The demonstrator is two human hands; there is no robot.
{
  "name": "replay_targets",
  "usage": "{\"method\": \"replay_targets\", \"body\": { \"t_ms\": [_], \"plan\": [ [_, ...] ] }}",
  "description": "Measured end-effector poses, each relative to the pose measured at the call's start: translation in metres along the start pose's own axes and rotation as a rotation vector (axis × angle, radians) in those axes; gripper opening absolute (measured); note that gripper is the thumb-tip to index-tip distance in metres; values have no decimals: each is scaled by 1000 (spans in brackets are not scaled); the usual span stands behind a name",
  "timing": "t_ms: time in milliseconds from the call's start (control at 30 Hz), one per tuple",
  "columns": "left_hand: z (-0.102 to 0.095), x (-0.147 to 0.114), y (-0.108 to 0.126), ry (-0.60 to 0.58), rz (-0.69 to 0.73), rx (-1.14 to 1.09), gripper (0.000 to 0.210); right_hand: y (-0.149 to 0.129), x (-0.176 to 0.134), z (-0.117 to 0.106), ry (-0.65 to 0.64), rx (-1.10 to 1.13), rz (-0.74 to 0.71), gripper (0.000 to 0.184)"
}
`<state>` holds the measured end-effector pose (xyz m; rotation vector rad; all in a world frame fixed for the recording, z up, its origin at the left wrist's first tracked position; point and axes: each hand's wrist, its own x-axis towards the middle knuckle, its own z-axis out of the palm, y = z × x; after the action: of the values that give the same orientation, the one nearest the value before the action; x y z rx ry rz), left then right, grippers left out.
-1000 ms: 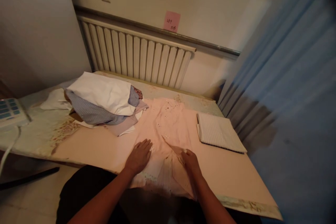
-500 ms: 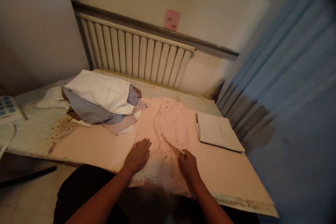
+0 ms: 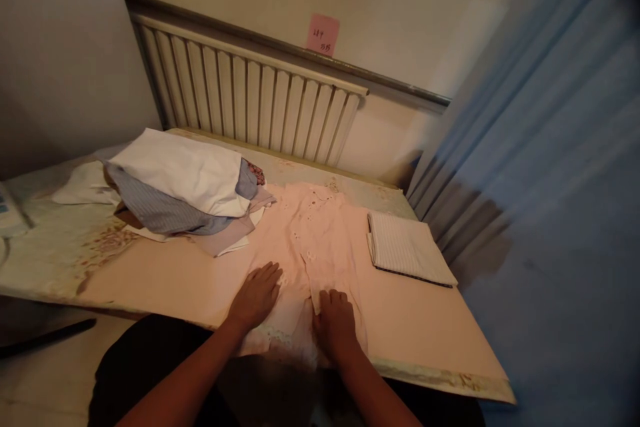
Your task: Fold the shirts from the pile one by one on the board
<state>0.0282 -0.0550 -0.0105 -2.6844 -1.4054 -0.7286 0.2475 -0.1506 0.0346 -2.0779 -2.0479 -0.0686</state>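
Tbl (image 3: 45, 247): clothes pile (image 3: 185, 170) L of pink top (image 3: 320, 230), folded cloth (image 3: 410, 247) R.

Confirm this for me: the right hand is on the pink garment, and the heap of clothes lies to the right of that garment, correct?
Not quite: the heap of clothes lies to the left of the pink garment, as the head view shows. The right hand is indeed on it.

A square pink paper note (image 3: 327, 27) with dark handwriting (image 3: 319, 33), upper middle of the frame

The handwriting runs in two short rows, the second lower and further right, on the note against the cream-coloured wall (image 3: 390, 27); both are too small and blurred to read surely.
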Motion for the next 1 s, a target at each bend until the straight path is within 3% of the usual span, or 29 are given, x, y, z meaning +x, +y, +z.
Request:
{"method": "replay_targets", "body": {
  "t_ms": [133,300,400,533,733,867,1000],
  "plan": [
    [-1,0,0,9,6,-7,42,-4,5,0,-20,-20,25,27],
    [2,0,-2,28,14,-18,41,9,8,11,33,56,53,35],
    [2,0,-2,25,5,-14,41,24,15,14,82,414,179,32],
    [0,-1,0,17,-5,-13,41,48,36,7,-3,918,406,25],
    [0,0,0,20,-9,-18,40,72,59,-10,-109,1234,505,25],
    [2,-1,-1,22,-13,-29,41,71,63,-24,-137,1393,469,36],
    [1,-1,-1,23,-23,-32,41,65,65,-29,-167,1412,441,35]
  ]
}}
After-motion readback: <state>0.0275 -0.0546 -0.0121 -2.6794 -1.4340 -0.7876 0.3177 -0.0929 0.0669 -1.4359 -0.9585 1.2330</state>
